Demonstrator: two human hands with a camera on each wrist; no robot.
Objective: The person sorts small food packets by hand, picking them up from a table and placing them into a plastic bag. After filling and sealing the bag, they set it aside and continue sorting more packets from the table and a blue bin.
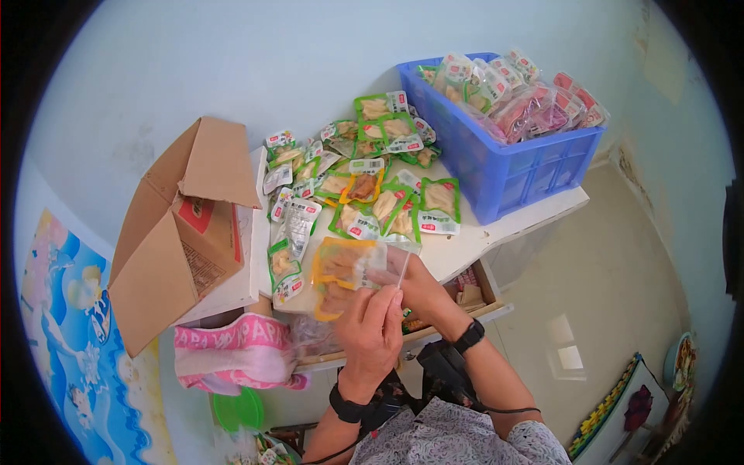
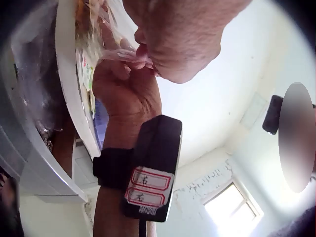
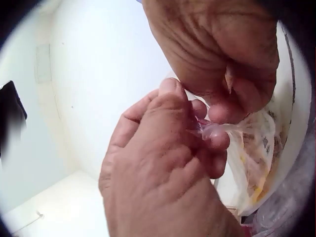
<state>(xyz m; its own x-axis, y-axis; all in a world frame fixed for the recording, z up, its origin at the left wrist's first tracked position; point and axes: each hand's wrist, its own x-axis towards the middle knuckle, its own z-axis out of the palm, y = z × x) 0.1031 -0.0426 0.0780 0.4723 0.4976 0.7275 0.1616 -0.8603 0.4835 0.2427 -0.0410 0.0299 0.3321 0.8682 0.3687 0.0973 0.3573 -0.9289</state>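
Observation:
In the head view a clear plastic bag with orange-edged food packets hangs over the table's front part. The left hand pinches the bag's gathered edge from the near side. Beside it, the right hand grips the same edge, its fingers partly behind the film. The left wrist view has the left hand at the top and the right hand below, plastic between them. Seen from the right wrist, the left hand's thumb and fingers meet the right hand's fingertips at twisted film.
Green-edged food packets lie spread over the white table. A blue crate full of packets stands at the right back, an open cardboard box at the left. Below are an open drawer and a pink towel.

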